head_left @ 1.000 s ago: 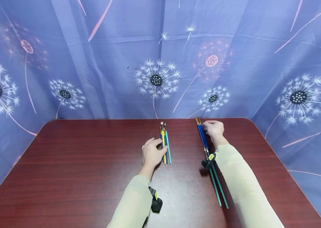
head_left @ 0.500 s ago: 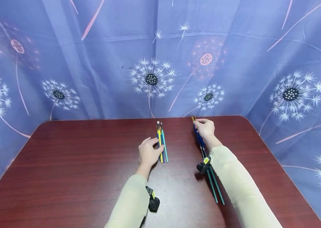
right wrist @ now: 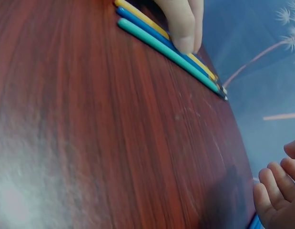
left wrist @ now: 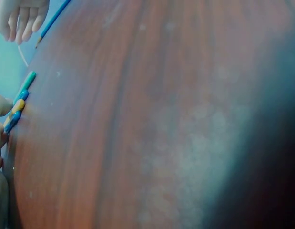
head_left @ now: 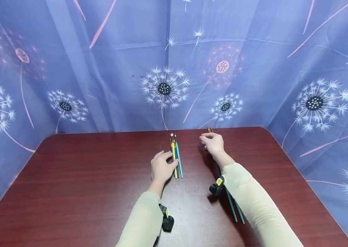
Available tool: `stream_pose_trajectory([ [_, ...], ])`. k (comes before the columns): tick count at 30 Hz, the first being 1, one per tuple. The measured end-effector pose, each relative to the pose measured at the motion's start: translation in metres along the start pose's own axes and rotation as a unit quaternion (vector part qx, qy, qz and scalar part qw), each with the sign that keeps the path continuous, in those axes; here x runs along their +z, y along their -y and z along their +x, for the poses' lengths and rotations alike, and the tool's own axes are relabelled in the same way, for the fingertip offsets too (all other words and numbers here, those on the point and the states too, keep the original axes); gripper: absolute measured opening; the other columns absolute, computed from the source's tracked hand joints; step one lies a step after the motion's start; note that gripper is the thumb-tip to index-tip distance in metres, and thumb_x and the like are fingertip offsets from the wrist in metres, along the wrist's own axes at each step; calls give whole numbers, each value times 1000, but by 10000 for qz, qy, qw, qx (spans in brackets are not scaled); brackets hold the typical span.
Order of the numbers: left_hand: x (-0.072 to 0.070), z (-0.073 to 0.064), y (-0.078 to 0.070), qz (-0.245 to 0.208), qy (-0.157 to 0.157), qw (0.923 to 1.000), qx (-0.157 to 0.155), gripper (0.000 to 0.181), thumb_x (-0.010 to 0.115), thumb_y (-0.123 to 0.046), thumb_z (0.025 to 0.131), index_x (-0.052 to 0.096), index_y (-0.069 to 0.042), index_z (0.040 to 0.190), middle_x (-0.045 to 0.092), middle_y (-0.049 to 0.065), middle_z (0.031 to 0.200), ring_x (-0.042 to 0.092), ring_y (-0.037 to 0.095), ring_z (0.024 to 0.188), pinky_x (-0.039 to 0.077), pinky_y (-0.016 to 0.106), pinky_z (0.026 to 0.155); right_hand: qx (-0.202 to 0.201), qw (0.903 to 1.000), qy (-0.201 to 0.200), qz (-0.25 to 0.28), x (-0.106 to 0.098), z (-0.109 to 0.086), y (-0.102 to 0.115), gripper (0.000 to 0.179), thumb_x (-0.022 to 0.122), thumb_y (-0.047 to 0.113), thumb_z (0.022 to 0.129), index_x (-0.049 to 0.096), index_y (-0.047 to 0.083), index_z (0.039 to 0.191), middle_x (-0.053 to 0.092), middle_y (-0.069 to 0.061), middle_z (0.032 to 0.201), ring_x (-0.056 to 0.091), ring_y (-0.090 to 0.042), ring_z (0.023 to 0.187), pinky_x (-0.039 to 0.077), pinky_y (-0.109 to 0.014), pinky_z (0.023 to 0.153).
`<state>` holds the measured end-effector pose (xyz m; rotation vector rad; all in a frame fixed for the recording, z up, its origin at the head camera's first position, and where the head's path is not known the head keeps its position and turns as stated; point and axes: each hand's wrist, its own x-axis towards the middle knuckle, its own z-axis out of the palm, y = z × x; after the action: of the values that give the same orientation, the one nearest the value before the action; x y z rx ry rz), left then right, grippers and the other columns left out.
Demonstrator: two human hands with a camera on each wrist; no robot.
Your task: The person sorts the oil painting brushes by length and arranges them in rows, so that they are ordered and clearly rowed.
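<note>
My left hand (head_left: 161, 167) holds a small bundle of paintbrushes flat on the table, thumb on one side and fingers on the other. A yellow brush (head_left: 174, 154) lies on top, with a turquoise brush (head_left: 179, 160) along the right and blue handles between. In the right wrist view the thumb presses onto the yellow and blue (right wrist: 142, 24) handles. My right hand (head_left: 214, 144) hovers above a second group of brushes, fingers loosely bent and holding nothing. That group's brown bristles (head_left: 210, 130) and long teal handles (head_left: 231, 206) show past the hand and sleeve, which hide the middle.
The dark red wooden table (head_left: 84, 178) ends at the back against a blue curtain (head_left: 124, 79) with dandelion prints. Each wrist wears a small black camera, one by the left sleeve (head_left: 140, 219) and one by the right sleeve (head_left: 254, 199).
My right hand has moved left, off the right-hand brushes and a little toward the left bundle. The left hand stays at its brushes. The head view has shifted slightly.
</note>
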<state>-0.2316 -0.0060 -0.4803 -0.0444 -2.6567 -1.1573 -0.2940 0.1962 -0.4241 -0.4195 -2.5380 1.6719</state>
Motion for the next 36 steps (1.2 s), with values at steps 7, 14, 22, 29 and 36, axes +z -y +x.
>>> stream_pose_trajectory([
  [7,1,-1,0,22,10,10000,11,38,70,-32,82,70,-14,115,66,0,122,49,21,129,35,45,106,-102,9998,142,-93,9,-7,4,31,62,19,87,68,2,113,70,-22,100,68,-29,86,55,-27,63],
  [14,2,-1,1,10,-36,10000,57,38,71,-31,82,70,-13,115,67,1,121,49,22,128,36,45,103,-104,9990,420,-119,22,-11,8,34,61,20,89,65,4,118,70,-20,106,67,-30,93,57,-32,69],
  [22,-1,-4,1,6,57,10000,-22,38,70,-32,82,70,-14,116,66,0,123,48,21,129,35,46,105,-164,9988,448,-147,40,-16,6,32,64,21,88,67,6,116,70,-17,101,64,-26,74,54,-29,61],
  [29,-3,-4,-2,-23,33,10000,-7,39,71,-32,82,70,-13,115,66,1,122,49,22,129,36,46,104,-289,9984,418,-247,54,-17,9,30,65,20,87,68,6,113,72,-13,98,66,-22,69,51,-23,56],
  [36,-4,-2,-3,-51,-39,9999,84,38,71,-30,81,70,-12,114,67,1,121,50,22,128,37,47,103,-384,9982,356,-307,66,-15,13,30,67,19,85,69,6,113,72,-13,99,67,-20,74,52,-23,60],
])
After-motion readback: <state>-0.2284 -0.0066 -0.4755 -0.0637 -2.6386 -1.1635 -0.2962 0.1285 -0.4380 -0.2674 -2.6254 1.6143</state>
